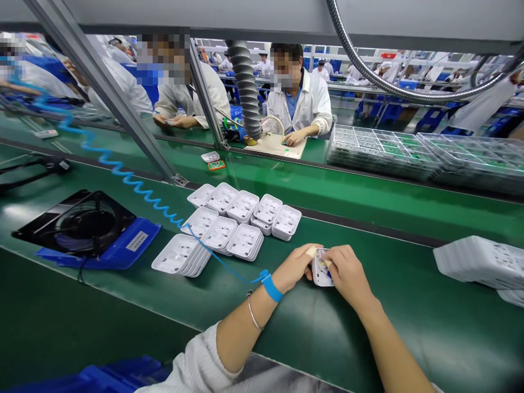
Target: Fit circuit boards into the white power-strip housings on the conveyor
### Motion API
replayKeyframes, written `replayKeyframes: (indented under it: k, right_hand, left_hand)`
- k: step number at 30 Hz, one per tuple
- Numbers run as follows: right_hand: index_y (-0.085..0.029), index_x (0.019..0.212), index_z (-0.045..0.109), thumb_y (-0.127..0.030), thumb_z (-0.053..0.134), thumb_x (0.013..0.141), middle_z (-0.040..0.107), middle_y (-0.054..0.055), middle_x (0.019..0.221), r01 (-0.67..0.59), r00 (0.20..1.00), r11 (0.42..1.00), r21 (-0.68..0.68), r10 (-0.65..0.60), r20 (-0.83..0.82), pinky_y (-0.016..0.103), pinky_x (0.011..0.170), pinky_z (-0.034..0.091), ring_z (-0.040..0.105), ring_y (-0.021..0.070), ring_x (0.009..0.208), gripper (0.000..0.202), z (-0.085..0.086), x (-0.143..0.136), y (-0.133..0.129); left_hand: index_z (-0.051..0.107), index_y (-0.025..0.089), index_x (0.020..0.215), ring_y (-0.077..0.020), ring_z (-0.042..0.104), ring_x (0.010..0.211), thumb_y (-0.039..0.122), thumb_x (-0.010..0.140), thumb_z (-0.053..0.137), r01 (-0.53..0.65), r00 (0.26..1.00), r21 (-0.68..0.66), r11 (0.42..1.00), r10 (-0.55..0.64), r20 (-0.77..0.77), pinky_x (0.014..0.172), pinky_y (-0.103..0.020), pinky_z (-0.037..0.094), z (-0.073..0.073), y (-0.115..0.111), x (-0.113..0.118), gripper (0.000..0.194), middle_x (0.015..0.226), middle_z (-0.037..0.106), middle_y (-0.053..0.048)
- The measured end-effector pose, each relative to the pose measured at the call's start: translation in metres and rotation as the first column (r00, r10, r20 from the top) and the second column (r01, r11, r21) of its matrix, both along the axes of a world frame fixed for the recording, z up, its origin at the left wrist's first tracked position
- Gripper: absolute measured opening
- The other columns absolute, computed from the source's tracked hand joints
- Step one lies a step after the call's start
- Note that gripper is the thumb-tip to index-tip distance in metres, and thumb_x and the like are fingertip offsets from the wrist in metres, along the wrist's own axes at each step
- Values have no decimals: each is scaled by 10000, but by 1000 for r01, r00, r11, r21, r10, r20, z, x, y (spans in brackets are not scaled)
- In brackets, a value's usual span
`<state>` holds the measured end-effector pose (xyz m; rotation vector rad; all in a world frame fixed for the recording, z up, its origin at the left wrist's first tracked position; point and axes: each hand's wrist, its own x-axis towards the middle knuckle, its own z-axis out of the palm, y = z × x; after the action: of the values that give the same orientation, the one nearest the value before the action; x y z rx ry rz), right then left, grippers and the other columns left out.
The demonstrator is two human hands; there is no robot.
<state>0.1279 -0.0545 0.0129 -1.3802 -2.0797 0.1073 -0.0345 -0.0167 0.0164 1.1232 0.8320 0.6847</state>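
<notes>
A small white plastic casing (pixel 320 279) rests on the green bench, tilted a little, with its open side up. My left hand (pixel 295 267) is closed on its left edge, thumb along the top rim. Bent over its right side, my right hand (pixel 349 274) has its fingertips pressed together inside the casing; whatever they pinch is hidden. Pale finger covers show on both hands. Small yellow and dark blue spots are visible inside the casing. A blue wrist strap (pixel 272 287) with a coiled cord is around my left wrist.
Several stacks of white casings (pixel 221 232) stand left of my hands. A black fan (pixel 88 224) on a blue base sits farther left. More white casings (pixel 477 259) lean at the right. Across the sunken green belt (pixel 368 191) are a co-worker (pixel 301 103) and clear trays (pixel 380 150).
</notes>
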Motion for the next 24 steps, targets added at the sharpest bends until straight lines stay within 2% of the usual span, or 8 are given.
replayKeyframes:
  k: [3,6,9,11,15,20,24]
  right_hand:
    - [-185,910,552,-65,355,820,553,62,865,-17,1000,999,-48,16,-4,327,718,419,478,188,832,248,-1,-3,0]
    - [-189,939,542,-88,363,840,549,61,876,-35,999,996,-83,36,15,329,723,413,476,192,840,229,-4,-6,1]
    - [-190,930,532,-152,460,825,546,61,905,77,996,993,-91,-72,54,341,733,409,468,206,862,133,-7,-6,0]
    - [-190,902,526,-167,503,805,546,57,906,130,989,988,-86,-123,85,341,729,407,466,210,862,102,-8,-5,0]
    - [-186,857,507,-113,484,780,541,57,865,142,982,987,-73,-132,134,334,700,404,468,209,831,109,-11,-4,-2]
    - [-177,867,510,-64,410,775,550,65,843,85,984,995,-54,-75,163,333,701,406,492,207,816,176,-15,-7,-3]
    - [-184,875,513,-56,398,767,555,49,830,72,985,992,-101,-54,164,318,686,407,502,189,777,203,-17,-9,-3]
  left_hand:
    - [541,152,1130,-123,542,693,367,817,492,26,998,72,997,-21,-67,530,-202,435,-4,0,1,383,901,587,-61]
    - [558,167,1098,-153,554,831,237,759,559,22,990,186,982,4,-138,683,-240,468,-12,2,1,347,978,596,-53]
    - [555,166,1092,-174,550,910,163,748,520,11,986,216,976,25,-165,776,-279,457,-17,5,-1,347,1015,600,-53]
    - [533,162,1117,-178,554,913,155,746,508,8,984,207,978,29,-177,788,-294,453,-18,6,-2,372,1028,599,-59]
    - [505,171,1154,-184,550,911,122,706,514,50,971,227,973,6,-239,784,-295,450,-16,6,-4,451,1029,595,-59]
    - [486,177,1170,-174,543,899,80,665,494,119,961,208,971,-60,-268,760,-271,447,-15,6,-7,514,1015,587,-42]
    - [481,171,1166,-173,545,894,72,652,472,97,958,207,974,-35,-286,747,-266,447,-14,5,-6,523,1009,584,-44]
